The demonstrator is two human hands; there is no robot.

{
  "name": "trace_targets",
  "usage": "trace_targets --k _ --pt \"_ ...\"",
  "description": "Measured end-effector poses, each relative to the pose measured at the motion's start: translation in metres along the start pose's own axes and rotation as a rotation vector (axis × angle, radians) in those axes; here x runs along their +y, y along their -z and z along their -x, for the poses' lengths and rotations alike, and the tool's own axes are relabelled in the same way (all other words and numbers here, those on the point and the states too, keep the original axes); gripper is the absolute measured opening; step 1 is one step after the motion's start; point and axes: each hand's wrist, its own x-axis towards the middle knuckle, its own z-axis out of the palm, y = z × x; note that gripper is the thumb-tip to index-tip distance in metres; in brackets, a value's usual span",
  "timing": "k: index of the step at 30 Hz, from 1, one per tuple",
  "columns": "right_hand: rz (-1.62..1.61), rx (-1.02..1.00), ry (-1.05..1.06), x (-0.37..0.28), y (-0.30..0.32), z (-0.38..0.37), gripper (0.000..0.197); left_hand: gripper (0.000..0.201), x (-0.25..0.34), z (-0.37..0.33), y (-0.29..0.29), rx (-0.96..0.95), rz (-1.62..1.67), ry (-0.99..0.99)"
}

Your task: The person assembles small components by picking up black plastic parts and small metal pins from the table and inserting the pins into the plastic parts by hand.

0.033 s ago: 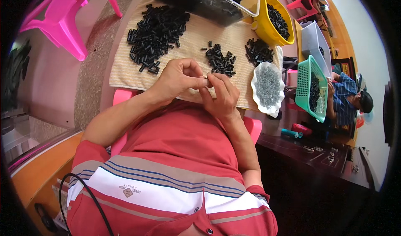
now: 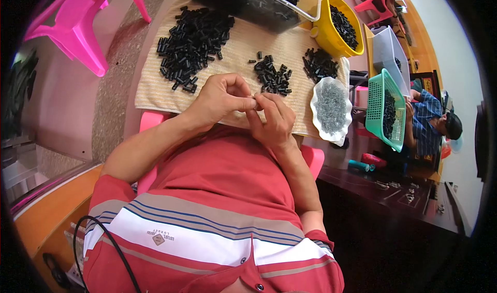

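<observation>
Both hands meet fingertip to fingertip over the near edge of the striped towel (image 2: 235, 39). My left hand (image 2: 220, 98) is closed in a pinch of thumb and forefinger. Against it, my right hand (image 2: 273, 118) pinches too, its fingers bent. Whatever lies between the fingertips is small and almost wholly covered. Just beyond the right hand is a small pile of short black cylindrical parts (image 2: 273, 75). A larger heap of similar black parts (image 2: 194, 47) lies beyond the left hand. To the right stands a white wavy-rimmed dish (image 2: 316, 118) of tiny clear or silvery pieces.
A third pile of black parts (image 2: 319, 65) lies near a yellow basin (image 2: 327, 26) filled with more. A clear bin (image 2: 310, 3) stands at the back. On the right are a green basket (image 2: 378, 93), a white bin (image 2: 385, 49) and another person (image 2: 429, 117). A pink stool (image 2: 77, 26) is far left.
</observation>
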Motion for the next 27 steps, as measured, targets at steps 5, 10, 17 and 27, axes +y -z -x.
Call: trace_targets --k 5,10,17,27 --pt "-0.037 -0.008 -0.049 0.0 0.003 -0.001 0.024 0.016 0.0 -0.002 -0.001 -0.012 -0.042 -0.015" --pt "-0.088 -0.04 -0.151 0.005 0.018 -0.011 0.033 0.017 0.002 -0.002 -0.007 -0.028 0.017 -0.016" --pt "0.157 0.126 -0.295 0.058 0.078 -0.049 0.033 0.016 0.005 -0.001 -0.004 0.047 0.051 -0.028" --pt "0.324 0.318 -0.369 0.156 0.125 -0.118 0.039 0.011 0.003 0.0 -0.002 0.063 0.037 -0.054"
